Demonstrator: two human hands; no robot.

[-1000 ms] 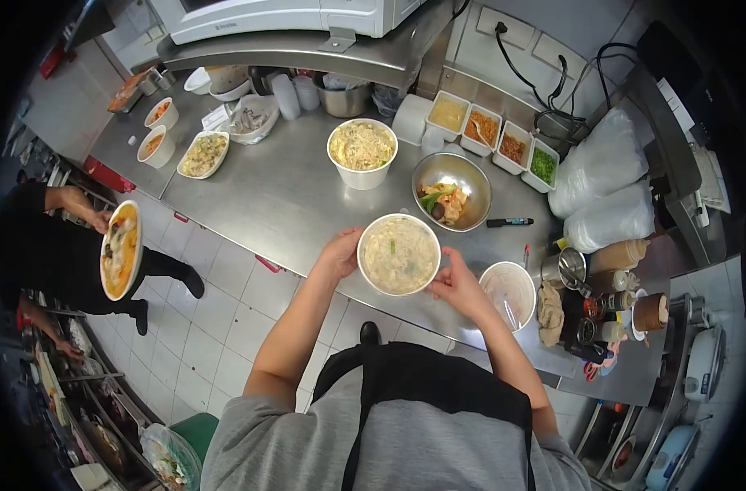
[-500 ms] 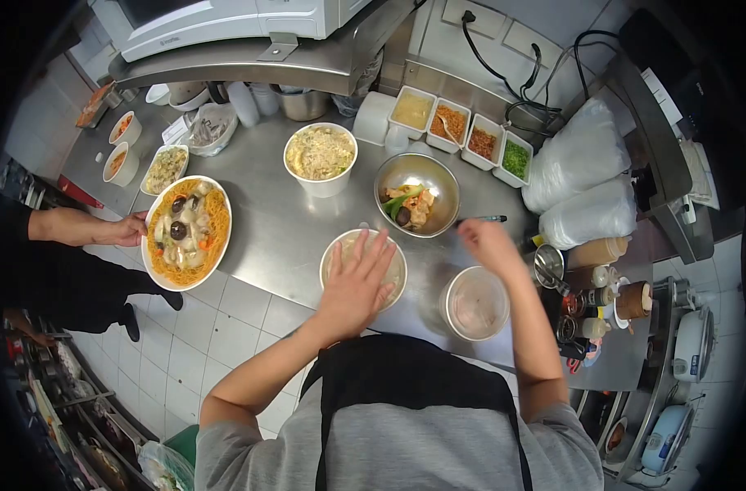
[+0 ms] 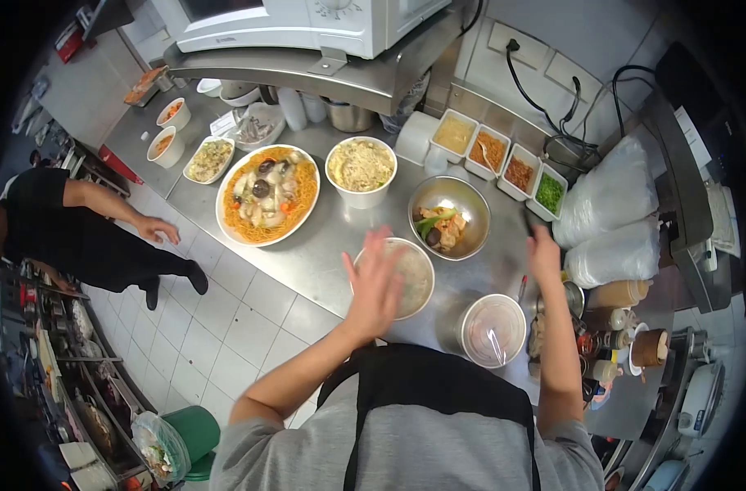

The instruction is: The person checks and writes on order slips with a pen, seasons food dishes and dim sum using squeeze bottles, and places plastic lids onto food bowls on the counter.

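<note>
My left hand (image 3: 376, 286), fingers spread and blurred, hovers over the near left edge of a round takeaway bowl (image 3: 415, 280) with a see-through lid. At the right, my right hand (image 3: 543, 255) has its fingers closed around a slim dark pen (image 3: 530, 219), partly hidden and smeared. A second lidded round bowl (image 3: 493, 331) stands near the counter's front edge, left of my right forearm. Beyond the first bowl sits a steel mixing bowl (image 3: 481, 239) with meat, greens and a mushroom in it.
A plate of noodles (image 3: 306, 214) and a tub of rice (image 3: 361, 172) stand on the steel counter (image 3: 307, 270). White containers (image 3: 516, 173) of toppings line the back. Plastic bags (image 3: 614, 192) and bottles (image 3: 610, 317) crowd the right. A person (image 3: 103, 217) stands at the left.
The noodle plate, held by the other person before, now rests on the counter; that person's hand is empty. My left hand has lifted from the lid. My right hand moved right. The view shifted.
</note>
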